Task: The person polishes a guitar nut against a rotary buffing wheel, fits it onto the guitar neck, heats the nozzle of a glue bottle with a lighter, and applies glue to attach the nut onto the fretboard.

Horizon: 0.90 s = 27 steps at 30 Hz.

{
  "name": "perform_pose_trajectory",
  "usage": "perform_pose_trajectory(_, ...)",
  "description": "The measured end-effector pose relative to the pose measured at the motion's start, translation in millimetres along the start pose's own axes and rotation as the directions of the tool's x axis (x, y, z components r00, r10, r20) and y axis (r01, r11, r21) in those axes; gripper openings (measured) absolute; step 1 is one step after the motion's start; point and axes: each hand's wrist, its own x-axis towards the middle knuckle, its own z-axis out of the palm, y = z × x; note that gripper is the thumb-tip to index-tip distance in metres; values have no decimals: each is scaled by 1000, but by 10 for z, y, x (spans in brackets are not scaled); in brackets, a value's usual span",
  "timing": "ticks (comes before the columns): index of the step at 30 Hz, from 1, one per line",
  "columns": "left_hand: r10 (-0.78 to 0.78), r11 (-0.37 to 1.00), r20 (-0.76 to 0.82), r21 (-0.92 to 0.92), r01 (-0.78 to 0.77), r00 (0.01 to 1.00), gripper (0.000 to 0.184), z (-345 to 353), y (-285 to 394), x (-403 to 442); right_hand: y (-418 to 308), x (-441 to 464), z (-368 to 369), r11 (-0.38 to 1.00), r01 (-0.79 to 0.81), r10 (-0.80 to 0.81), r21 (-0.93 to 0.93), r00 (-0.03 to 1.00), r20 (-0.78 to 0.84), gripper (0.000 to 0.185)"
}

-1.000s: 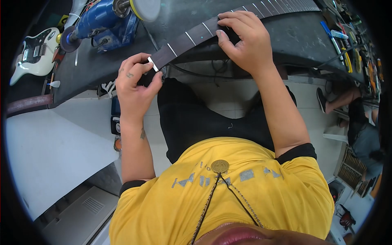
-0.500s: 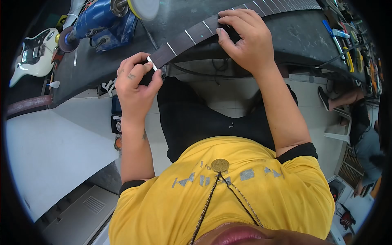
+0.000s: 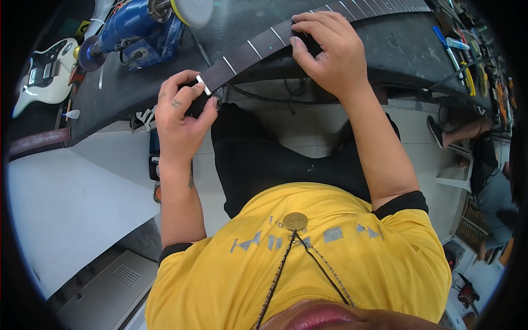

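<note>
A guitar neck (image 3: pixel 237 55) with a dark fretboard and metal frets lies slantwise over the bench edge. My left hand (image 3: pixel 181 113) is at its near left end, fingers curled around a small white guitar nut (image 3: pixel 207 90) that sits across the end of the fretboard. The index fingertip touches the nut, and the thumb is just below it. Farther up the neck, my right hand (image 3: pixel 335 58) grips it, with fingers over the fretboard and the thumb at the near edge. The neck's underside is hidden.
A blue bench grinder (image 3: pixel 129 27) with a pale buffing wheel (image 3: pixel 193 10) stands back left. A white electric guitar (image 3: pixel 52 74) lies at far left. Pens and tools (image 3: pixel 467 60) crowd the bench's right side, where a black cable (image 3: pixel 440 83) runs. Another person (image 3: pixel 492 192) sits at far right.
My left thumb has dropped slightly away from the nut. My right hand keeps its place on the neck, and the view has shifted a little.
</note>
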Motion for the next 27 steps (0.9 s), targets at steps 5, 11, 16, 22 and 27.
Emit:
perform_pose_trajectory(5,29,999,-1,32,-29,1000,29,8,-34,6,7,9,1,1000,18,-18,-9,1000,2,16)
perform_pose_trajectory(11,34,998,0,49,-34,999,28,19,-24,10,7,8,5,999,20,-20,-31,1000,6,16)
perform_pose_trajectory(16,14,999,13,45,-14,1000,28,8,-16,12,-2,2,6,1000,-3,3,-9,1000,-1,16)
perform_pose_trajectory(22,5,999,-6,48,-4,1000,26,24,-15,-14,-7,7,3,1000,-1,1,-18,1000,0,16)
perform_pose_trajectory(27,23,999,-23,41,-22,999,24,34,-20,-27,-6,9,0,1000,8,-8,-27,1000,1,16)
